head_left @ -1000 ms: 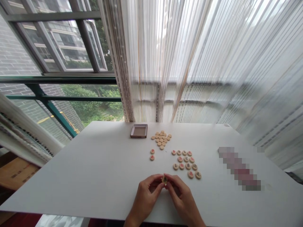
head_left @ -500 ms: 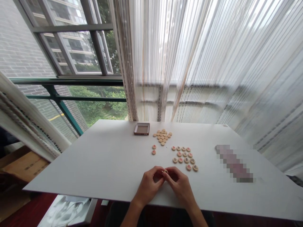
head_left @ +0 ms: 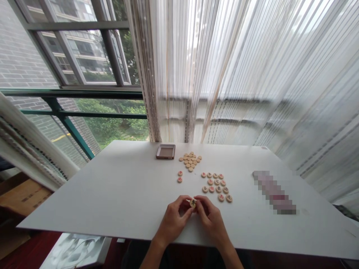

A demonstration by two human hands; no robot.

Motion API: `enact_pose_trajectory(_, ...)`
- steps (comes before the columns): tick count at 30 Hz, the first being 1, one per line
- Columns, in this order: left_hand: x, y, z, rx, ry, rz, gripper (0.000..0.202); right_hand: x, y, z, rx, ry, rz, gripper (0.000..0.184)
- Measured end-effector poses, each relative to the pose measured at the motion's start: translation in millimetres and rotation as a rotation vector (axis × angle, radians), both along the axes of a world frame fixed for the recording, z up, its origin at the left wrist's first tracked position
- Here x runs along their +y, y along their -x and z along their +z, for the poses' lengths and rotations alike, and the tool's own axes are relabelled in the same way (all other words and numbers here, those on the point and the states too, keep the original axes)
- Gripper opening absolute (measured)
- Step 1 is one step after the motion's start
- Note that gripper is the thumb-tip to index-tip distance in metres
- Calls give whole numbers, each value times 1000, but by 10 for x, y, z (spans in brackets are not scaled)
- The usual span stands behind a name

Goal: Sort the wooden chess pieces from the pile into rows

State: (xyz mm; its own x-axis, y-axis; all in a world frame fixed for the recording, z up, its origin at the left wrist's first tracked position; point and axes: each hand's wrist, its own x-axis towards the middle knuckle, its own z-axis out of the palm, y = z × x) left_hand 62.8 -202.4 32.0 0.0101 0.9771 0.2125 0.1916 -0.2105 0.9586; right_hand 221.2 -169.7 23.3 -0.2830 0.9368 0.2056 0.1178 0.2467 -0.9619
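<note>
Between my fingertips is a round wooden Chinese chess piece (head_left: 193,203) with a black character, its face turned toward me. My left hand (head_left: 174,218) pinches it from the left, and my right hand (head_left: 211,218) grips its right side. Both hands are close to the front edge of the white table (head_left: 112,201). To the right of my hands lie rows of face-up chess pieces (head_left: 217,182) with red and black characters. Two red-marked pieces (head_left: 180,176) sit beyond my hands. Farther back, several face-down pieces (head_left: 190,161) are clustered together.
An open shallow box (head_left: 165,151) stands at the table's far edge, left of the face-down cluster. A blurred-out long object (head_left: 275,192) lies on the right side. Sheer curtains (head_left: 224,74) hang behind the table. A cardboard box (head_left: 25,197) is on the left.
The chess piece was mostly covered by my fingers; now its black character shows fully as my fingers have parted a little around it. The view has shifted slightly.
</note>
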Motion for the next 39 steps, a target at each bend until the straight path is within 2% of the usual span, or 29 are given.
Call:
enact_pose_trajectory(15,5,17,10,-26,-14,16,25,-25,22,63,35,-79,49,28)
enact_pose_trajectory(20,39,24,-46,-113,43,44,27,-25,17,14,-24,-113,92,24)
enact_pose_trajectory(27,42,-6,-88,-128,115,78,29,-26,36,-63,-107,-227,67,22)
enact_pose_trajectory(33,20,8,-45,-116,85,42,27,-51,34,-13,-124,-190,67,16)
enact_pose_trajectory(39,16,16,-54,-43,44,81,30,-32,32,-12,-53,-126,16,25)
